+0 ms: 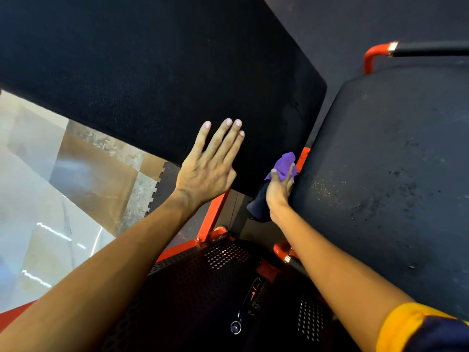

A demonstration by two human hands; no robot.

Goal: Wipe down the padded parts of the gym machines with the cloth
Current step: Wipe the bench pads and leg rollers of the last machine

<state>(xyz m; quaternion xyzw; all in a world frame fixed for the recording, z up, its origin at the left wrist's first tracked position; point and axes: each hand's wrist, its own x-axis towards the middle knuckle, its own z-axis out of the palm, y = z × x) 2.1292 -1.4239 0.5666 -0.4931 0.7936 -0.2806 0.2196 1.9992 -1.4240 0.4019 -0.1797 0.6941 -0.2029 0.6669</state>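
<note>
- Bottom right corner of the frame: a yellow sleeve with a dark blue part, on the right arm.
- Bottom middle: a black metal plate full of tiny holes, with a small round silver thing low down beside it.
- Around that plate: an orange-red metal frame, with one bar going up toward the middle of the frame.
- Two bare arms, reaching up from the bottom corners toward the middle.
- Middle of the frame: the left hand, fingers straight and close together, holding nothing, laid flat on the bottom edge of a big flat black pad.
- Just to the right of it: the right hand, fingers and thumb curled tight round a soft purple cloth.
- Purple cloth bunched up in the narrow gap between the two pads, purple top poking out above the thumb, a darker bit hanging down under the hand.
- Cloth and right hand right up against the left edge of a second dark pad with round corners, on the right side of the frame, marked with pale specks and dark spots.
- Left side of the frame: shiny pale and brown floor tiles, next to a dark floor mat with a jigsaw edge.
- Upper right corner: a bent orange-red tube with a long black handle on its end, above the second pad.
</note>
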